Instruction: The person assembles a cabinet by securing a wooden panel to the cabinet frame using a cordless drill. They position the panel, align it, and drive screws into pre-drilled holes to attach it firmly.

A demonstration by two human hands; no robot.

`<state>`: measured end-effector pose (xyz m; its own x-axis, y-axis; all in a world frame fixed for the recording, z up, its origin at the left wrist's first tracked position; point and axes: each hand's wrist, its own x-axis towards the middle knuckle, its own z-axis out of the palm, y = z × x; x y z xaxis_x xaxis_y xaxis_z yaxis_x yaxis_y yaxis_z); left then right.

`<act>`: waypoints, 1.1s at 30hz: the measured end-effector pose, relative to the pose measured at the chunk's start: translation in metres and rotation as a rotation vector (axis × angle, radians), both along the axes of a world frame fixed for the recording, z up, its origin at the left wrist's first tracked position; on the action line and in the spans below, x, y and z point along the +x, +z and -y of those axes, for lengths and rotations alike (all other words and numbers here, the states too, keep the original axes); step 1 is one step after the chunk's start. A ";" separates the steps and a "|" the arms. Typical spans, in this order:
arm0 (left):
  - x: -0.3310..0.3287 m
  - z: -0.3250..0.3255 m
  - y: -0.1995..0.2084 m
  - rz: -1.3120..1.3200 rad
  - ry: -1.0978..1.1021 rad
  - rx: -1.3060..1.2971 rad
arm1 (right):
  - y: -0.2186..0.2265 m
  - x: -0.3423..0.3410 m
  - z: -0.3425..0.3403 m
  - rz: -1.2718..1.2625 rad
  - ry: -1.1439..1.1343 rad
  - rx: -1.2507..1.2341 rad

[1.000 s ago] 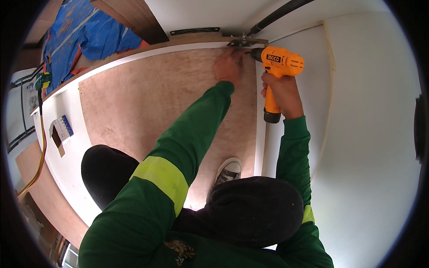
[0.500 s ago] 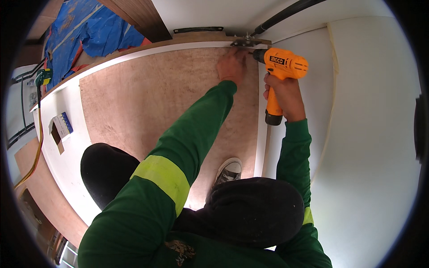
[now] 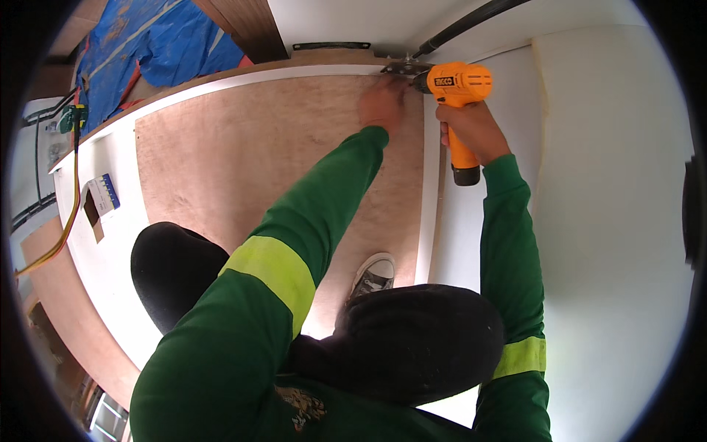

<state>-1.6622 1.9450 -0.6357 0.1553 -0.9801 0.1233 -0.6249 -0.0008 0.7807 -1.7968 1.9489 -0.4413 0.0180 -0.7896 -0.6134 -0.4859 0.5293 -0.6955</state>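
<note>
Left hand (image 3: 381, 107): upper centre, blurred; whether its fingers pinch anything cannot be told. Just beside the orange drill (image 3: 462, 83), it could be nicked by a slip.
Metal bracket (image 3: 401, 68): top, right of centre; a crooked push might shift it.
Drill: upper right, nose near the bracket; tilting could cause skidding.
Right hand (image 3: 479, 127): fingers wrapped round the grip; a slack wrist risks twisting.

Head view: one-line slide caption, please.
Right hand grips an orange drill close to a metal bracket; blurred left hand nearby, over a brown panel.
</note>
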 end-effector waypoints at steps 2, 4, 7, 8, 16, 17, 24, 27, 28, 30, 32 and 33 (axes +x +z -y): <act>0.003 0.000 0.002 -0.026 -0.014 -0.039 | -0.002 -0.001 0.005 -0.014 0.005 0.037; 0.009 -0.003 0.002 -0.028 -0.044 -0.055 | -0.004 -0.003 0.009 -0.003 0.000 0.042; 0.031 -0.019 0.003 0.015 -0.095 -0.071 | -0.007 -0.002 0.011 -0.033 -0.017 0.059; 0.039 -0.028 0.004 0.022 -0.103 -0.066 | -0.007 -0.001 0.011 -0.045 -0.020 0.066; 0.076 -0.074 0.006 0.018 -0.207 -0.067 | -0.004 0.005 0.003 -0.031 -0.059 0.064; 0.075 -0.075 0.007 0.010 -0.215 -0.103 | -0.003 0.004 0.001 -0.039 -0.072 0.071; 0.075 -0.075 0.011 0.013 -0.224 -0.043 | -0.001 0.006 -0.003 -0.031 -0.101 0.066; 0.064 -0.066 0.015 -0.014 -0.215 0.074 | -0.004 0.005 -0.008 0.004 -0.141 0.011; 0.056 -0.063 0.017 -0.025 -0.176 0.071 | -0.004 0.003 -0.010 0.023 -0.132 -0.002; 0.040 -0.041 0.020 0.007 -0.084 0.105 | -0.006 0.006 -0.010 0.062 -0.102 0.023; 0.031 -0.020 0.016 0.031 -0.082 0.105 | -0.006 0.006 -0.011 0.044 -0.110 0.043; 0.028 -0.009 0.011 0.040 -0.104 0.091 | -0.006 0.005 -0.011 0.031 -0.106 0.025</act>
<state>-1.6337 1.9537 -0.6247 0.0491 -0.9981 0.0376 -0.6557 -0.0038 0.7550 -1.7921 1.9595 -0.4475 -0.0457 -0.7724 -0.6335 -0.4045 0.5941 -0.6953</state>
